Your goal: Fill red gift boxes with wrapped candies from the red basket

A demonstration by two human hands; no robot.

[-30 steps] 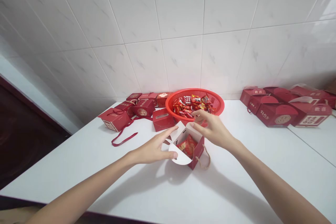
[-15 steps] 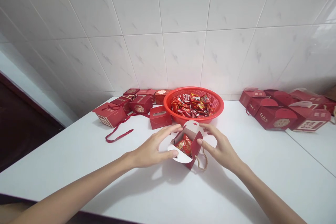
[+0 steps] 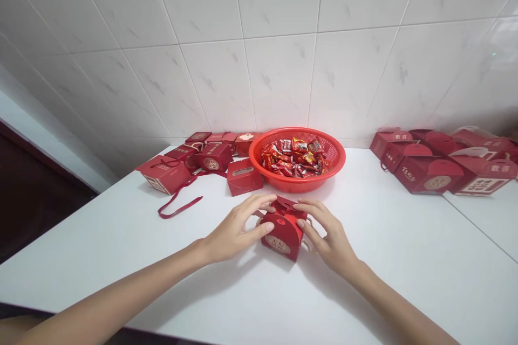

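Observation:
A small red paper gift box (image 3: 281, 234) with a pale round emblem stands on the white table between my hands. Its top flaps are folded up and lean toward each other, with a gap between them; a bit of the red contents may show there. My left hand (image 3: 238, 226) pinches the flaps from the left, thumb on the near flap and fingers at the far one. From the right, my right hand (image 3: 329, 232) presses on the box's upper edge with thumb and fingertips. A twisted cord handle (image 3: 306, 245) hangs at the box's right side, partly behind my fingers.
Behind the box, a red plastic basket (image 3: 297, 186) holds several wrapped snacks (image 3: 293, 157). Several red boxes (image 3: 212, 159) cluster at the back left, with a loose red ribbon (image 3: 180, 210). More red boxes (image 3: 429, 172) stand at the right, near the tiled wall (image 3: 279, 81).
The near flap has been raised from lying outward, and the far flap folded inward, covering most of the opening. Both hands stay at the box. The camera view has tilted slightly.

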